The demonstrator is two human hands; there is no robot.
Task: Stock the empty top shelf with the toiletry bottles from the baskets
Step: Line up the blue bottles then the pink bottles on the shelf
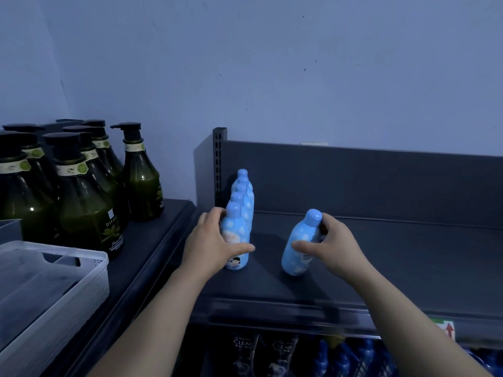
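A row of several light blue toiletry bottles stands at the left end of the dark top shelf, running from front to back. My left hand grips the front bottle of that row. To the right, a separate blue bottle leans to the right on the shelf. My right hand holds it, fingers near its cap and thumb across its body. A white plastic basket sits at the lower left; its inside looks bare.
Several dark green pump bottles stand on the neighbouring shelf to the left. A slotted upright post marks the shelf's left end. Below the shelf edge are dark tubes and blue bottles.
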